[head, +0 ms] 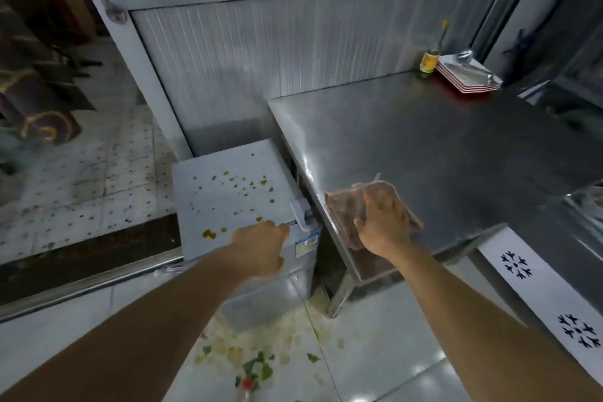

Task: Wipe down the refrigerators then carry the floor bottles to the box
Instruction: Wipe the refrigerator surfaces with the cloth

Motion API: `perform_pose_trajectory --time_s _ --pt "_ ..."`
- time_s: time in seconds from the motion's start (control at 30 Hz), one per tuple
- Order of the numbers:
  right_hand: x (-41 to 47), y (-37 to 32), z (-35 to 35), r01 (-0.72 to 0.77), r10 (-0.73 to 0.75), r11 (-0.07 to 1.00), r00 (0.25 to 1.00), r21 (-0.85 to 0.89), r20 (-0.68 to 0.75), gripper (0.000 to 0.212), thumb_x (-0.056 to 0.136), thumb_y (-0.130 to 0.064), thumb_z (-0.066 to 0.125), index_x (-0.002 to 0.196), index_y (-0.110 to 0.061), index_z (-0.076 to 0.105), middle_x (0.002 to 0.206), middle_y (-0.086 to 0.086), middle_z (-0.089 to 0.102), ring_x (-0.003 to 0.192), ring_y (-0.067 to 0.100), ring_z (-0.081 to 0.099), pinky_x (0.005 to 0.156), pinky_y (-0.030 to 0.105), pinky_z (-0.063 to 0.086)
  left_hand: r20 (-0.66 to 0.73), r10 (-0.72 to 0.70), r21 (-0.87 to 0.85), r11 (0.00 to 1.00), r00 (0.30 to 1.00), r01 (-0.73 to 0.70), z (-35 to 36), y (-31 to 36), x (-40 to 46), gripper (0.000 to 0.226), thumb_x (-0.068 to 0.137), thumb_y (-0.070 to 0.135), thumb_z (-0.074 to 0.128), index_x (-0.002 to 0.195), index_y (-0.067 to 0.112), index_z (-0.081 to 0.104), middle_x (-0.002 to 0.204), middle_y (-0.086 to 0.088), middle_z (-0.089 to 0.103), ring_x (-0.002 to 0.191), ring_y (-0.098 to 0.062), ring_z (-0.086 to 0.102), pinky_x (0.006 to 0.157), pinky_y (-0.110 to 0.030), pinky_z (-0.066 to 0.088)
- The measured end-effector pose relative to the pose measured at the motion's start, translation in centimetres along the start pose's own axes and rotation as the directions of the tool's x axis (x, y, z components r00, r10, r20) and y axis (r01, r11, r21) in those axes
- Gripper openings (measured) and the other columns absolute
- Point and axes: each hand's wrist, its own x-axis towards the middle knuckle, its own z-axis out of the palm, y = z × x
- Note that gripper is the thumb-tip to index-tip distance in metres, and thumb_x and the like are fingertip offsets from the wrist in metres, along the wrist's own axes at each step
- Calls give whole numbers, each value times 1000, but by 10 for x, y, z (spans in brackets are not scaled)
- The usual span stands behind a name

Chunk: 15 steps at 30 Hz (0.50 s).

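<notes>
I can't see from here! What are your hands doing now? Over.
Left hand gripping small fridge lid edge. Right hand on cloth. Stains unwiped.

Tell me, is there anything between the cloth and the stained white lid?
Only the lid's latch, beside the steel top's edge. The right hand holds the cloth on that top; the lid lies lower, to its left.

Commercial kitchen or small eatery — steel worktable [440, 147], corrugated metal wall panel [277, 52], small chest freezer [228, 202] spattered with sauce, stacked trays [470, 77] beside a sauce bottle [430, 59], vegetable scraps [257, 365] on tiled floor [391, 352].
</notes>
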Motion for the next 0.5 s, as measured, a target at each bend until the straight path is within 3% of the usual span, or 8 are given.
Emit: perform_pose_trajectory --time_s 0.13,0.2,0.33,0.5 --pt "33 4 17 -132 136 989 989 -63 62 63 97 -46 39 147 -34 3 156 9 -1 143 39 6 112 62 16 29 -5 19 1000 1000 5 6 -15 30 48 91 32 54 134 21 38 130 -6 47 116 -25 50 91 -37 43" --pt "40 5 28 -139 148 981 988 -138 54 62 98 -47 34 148 -34 0 156 12 0 142 41 6 110 63 18 59 3 20 1000 998 -4 12 -21 43 48 90 33 54 134 21 38 129 -5 47 116 -24 51 90 -36 44" --pt "42 5 39 -87 65 978 991 -187 -118 53 96 -41 41 144 -30 21 145 18 23 134 40 24 104 54 31 65 29 15 999 997 -30 24 -34 61 46 90 33 52 133 21 38 129 -5 47 116 -24 51 88 -35 43" --pt "40 -13 46 -83 81 997 976 -1 -202 37 93 -23 55 126 -10 46 127 16 44 114 27 46 96 35 46 72 93 -80 993 993 -87 23 -47 73 46 90 33 53 133 23 39 128 -5 47 116 -24 50 91 -36 42"
